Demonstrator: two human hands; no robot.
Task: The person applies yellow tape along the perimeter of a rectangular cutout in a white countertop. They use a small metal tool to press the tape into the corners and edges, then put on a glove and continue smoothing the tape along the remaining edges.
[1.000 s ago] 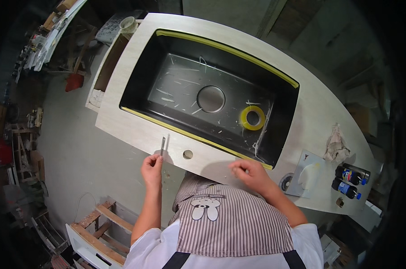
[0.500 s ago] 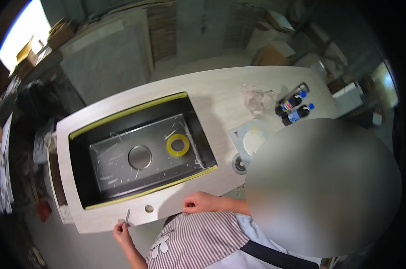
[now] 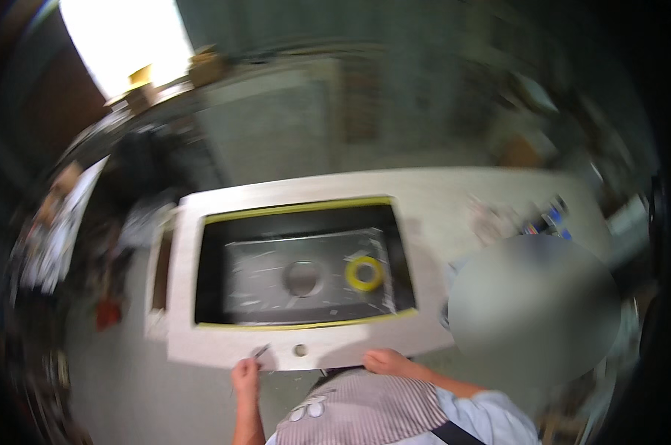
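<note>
My left hand (image 3: pixel 246 377) is closed at the front edge of the pale countertop (image 3: pixel 224 354), left of the small round hole (image 3: pixel 300 350). From its fingers a thin, dark grey, stick-like tool (image 3: pixel 262 350) points up and to the right; blur hides its exact kind. Right of the hole, my right hand (image 3: pixel 386 362) rests curled at the same edge, and what it holds, if anything, is hidden. Between and beyond the hands lies a dark sink (image 3: pixel 265 285) with yellow tape (image 3: pixel 328 324) along its long edges. A yellow tape roll (image 3: pixel 364 274) sits inside, right of the drain opening (image 3: pixel 303 279).
Whitish scraps lie about the sink floor. At the counter's far right are a crumpled cloth (image 3: pixel 492 221) and dark bottles with blue caps (image 3: pixel 549 221). A blurred grey patch covers part of the right side. Stacked boards and boxes (image 3: pixel 64 222) stand at the left.
The view has turned, so the counter now appears farther right and more level. The tool in my left hand leans more to the right. My right hand stays curled at the edge.
</note>
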